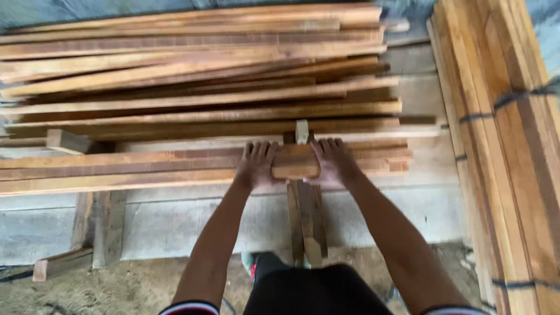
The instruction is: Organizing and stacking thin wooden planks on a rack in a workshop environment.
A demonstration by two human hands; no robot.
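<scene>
**Two hands square a short block on the plank stack**

At the front edge of the low plank pile, the left hand point(255, 164) and the right hand point(333, 162) clasp a short wooden block point(295, 163) between them, one palm pressed on each end, fingers spread forward over the top. The block sits on the nearest layer of long planks point(146, 166), roughly across their middle, just in front of a small upright offcut point(301, 132).

Doing this well seems to call for even pressure from both sides, so the block does not twist or skid along the boards. Keeping the wrists low and the fingertips clear of the gap behind the block would likely spare them a pinch against the upright piece.

Below the hands, a narrow bundle of sticks point(306, 224) leans against the concrete ledge point(175, 224) that carries the pile. Further back, more planks lie loosely stacked point(192, 70). To the right, a tied bundle of boards point(501, 146) runs away lengthwise.
</scene>
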